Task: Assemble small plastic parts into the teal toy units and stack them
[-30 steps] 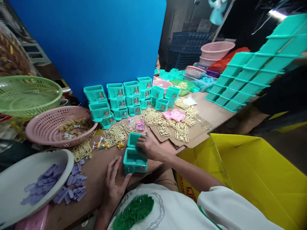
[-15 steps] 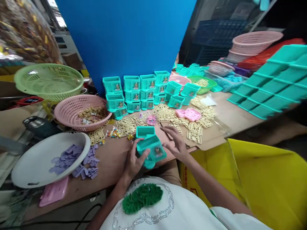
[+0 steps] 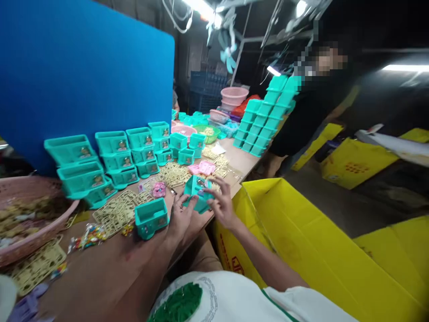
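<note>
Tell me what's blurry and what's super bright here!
Head view: lamps glare white against dark surroundings; head view: the person at right looks dark and blurred, squares covering the head; head view: the pink basket at the left edge looks smeared.

Two bare hands [image 3: 181, 214], more than twenty teal rectangular plastic boxes [image 3: 192, 187], at least four round pink plastic baskets [image 3: 233, 95], one round green plastic basket [image 3: 212, 140], one upright flat blue panel [image 3: 90, 76]

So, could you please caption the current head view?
Left hand holding a teal box, right hand against it, at a cluttered worktable.
</note>
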A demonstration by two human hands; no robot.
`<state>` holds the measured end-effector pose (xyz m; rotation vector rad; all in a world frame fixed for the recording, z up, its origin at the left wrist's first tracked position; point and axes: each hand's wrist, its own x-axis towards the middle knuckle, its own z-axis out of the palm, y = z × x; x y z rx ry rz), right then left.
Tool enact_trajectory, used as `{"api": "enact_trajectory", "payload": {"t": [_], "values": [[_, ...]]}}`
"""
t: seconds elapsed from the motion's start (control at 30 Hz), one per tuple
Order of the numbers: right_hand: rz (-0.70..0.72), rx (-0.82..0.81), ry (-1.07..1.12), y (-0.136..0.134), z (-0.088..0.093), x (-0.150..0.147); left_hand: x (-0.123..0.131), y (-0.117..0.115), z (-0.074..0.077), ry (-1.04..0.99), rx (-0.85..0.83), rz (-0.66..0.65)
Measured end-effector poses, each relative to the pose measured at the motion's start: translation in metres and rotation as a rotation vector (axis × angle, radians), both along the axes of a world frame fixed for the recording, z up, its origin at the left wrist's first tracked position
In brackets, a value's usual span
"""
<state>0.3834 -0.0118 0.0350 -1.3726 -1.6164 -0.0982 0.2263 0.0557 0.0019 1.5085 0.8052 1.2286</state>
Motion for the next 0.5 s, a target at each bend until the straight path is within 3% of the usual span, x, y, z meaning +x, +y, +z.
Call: {"api": "enact_trajectory", "payload": {"t": [0.17, 0.27, 0.5], "values": [[-0.035, 0.028, -0.177, -0.009, 0.004, 0.006, 0.020, 0.019, -0.019, -0.014, -0.047, 0.076], [-0.035, 0.033, -0.246, -0.004, 0.004, 0.010, 0.029, 0.031, -0.026, -0.034, -0.023, 0.052], [-0.049, -0.001, -0.314, -0.001, 0.003, 0.008, 0.030, 0.043, -0.013, -0.048, 0.079, 0.005]]}}
